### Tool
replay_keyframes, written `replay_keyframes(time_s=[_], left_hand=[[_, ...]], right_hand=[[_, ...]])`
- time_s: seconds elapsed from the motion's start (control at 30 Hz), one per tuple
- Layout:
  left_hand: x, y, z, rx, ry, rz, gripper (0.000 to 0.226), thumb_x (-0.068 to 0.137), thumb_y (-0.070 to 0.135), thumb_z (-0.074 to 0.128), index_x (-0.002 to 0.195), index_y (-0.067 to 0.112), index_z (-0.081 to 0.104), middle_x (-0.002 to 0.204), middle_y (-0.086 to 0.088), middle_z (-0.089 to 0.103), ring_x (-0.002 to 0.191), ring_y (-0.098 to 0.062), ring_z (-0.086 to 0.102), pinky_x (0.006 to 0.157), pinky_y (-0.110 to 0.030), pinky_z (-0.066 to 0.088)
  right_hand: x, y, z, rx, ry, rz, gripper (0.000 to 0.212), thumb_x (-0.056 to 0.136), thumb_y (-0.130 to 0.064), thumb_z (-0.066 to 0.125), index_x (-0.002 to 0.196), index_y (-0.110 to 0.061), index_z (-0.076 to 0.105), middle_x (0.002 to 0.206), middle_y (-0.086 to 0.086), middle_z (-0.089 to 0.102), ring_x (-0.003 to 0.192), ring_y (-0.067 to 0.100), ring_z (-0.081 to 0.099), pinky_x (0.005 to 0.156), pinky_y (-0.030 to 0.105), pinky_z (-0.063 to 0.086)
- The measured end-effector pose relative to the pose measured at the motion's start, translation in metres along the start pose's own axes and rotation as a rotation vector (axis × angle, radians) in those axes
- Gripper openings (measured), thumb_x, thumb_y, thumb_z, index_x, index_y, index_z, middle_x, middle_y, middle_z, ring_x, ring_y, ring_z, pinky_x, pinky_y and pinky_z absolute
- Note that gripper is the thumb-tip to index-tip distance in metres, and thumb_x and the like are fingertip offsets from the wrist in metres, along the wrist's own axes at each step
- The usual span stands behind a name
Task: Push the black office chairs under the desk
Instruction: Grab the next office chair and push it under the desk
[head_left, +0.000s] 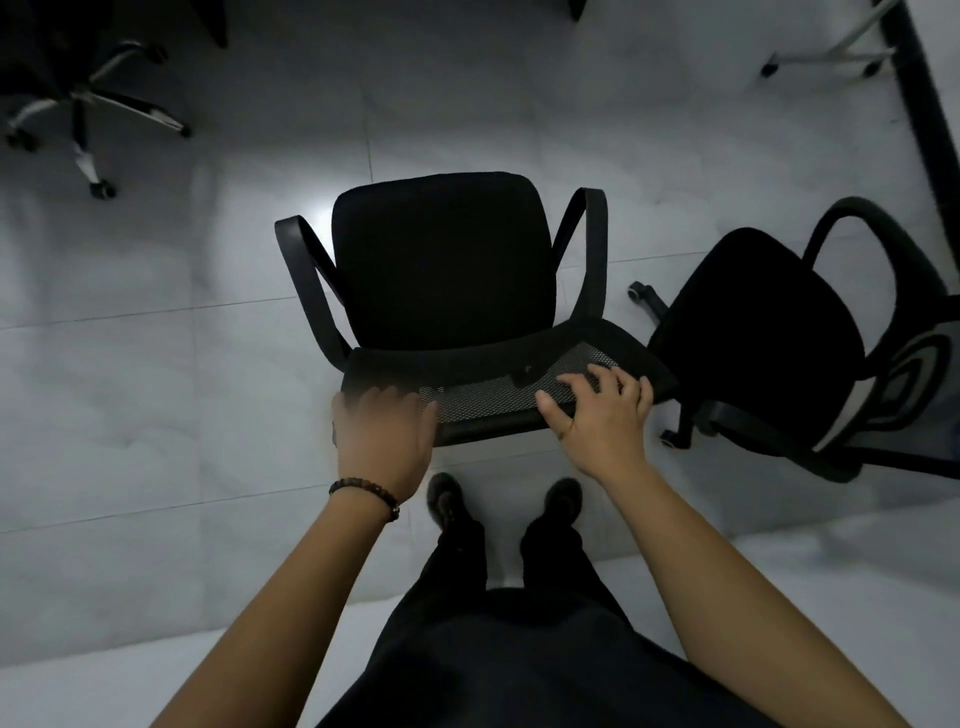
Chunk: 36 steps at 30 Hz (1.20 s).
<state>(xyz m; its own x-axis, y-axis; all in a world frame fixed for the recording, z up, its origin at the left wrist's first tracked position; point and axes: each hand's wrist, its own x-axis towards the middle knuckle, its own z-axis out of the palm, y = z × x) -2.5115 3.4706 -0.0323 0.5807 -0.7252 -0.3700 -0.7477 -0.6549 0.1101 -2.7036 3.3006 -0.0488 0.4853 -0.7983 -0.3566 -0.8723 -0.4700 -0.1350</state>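
A black office chair (441, 260) with a mesh backrest and two curved armrests stands straight in front of me, seen from above. My left hand (382, 434) grips the left end of the backrest's top edge, fingers curled over it. My right hand (602, 415) holds the right end of the same edge, fingers spread on the mesh and thumb below. A second black office chair (763, 332) stands close by on the right, turned at an angle. The dark edge of a desk (930, 130) runs along the far right.
Pale tiled floor (156, 389) lies open to the left and ahead. Another chair's chrome wheeled base (88, 109) sits at the top left, and a white wheeled base (831, 57) at the top right. My feet stand just behind the chair.
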Motion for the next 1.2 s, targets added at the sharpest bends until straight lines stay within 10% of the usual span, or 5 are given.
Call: replay_keyframes(time_s=[0.63, 1.2], left_hand=[[0.134, -0.049, -0.059, 0.036, 0.023, -0.096, 0.06, 0.089, 0.048, 0.01, 0.123, 0.032, 0.057, 0.129, 0.0, 0.06, 0.126, -0.024, 0.045, 0.107, -0.051, 0.022], [0.471, -0.033, -0.194, -0.059, -0.042, -0.143, 0.05, 0.098, 0.048, 0.016, 0.138, 0.035, 0.043, 0.149, 0.003, 0.041, 0.141, -0.019, 0.027, 0.117, -0.048, 0.006]], right_hand=[[0.144, -0.086, -0.044, 0.037, -0.006, -0.028, 0.053, 0.091, -0.051, 0.024, 0.124, -0.032, 0.061, 0.144, 0.007, 0.047, 0.136, 0.031, 0.025, 0.115, 0.05, 0.001], [0.488, -0.155, -0.162, 0.021, 0.011, -0.075, 0.043, 0.099, -0.045, 0.033, 0.123, -0.026, 0.063, 0.141, 0.01, 0.049, 0.136, 0.035, 0.027, 0.115, 0.056, 0.003]])
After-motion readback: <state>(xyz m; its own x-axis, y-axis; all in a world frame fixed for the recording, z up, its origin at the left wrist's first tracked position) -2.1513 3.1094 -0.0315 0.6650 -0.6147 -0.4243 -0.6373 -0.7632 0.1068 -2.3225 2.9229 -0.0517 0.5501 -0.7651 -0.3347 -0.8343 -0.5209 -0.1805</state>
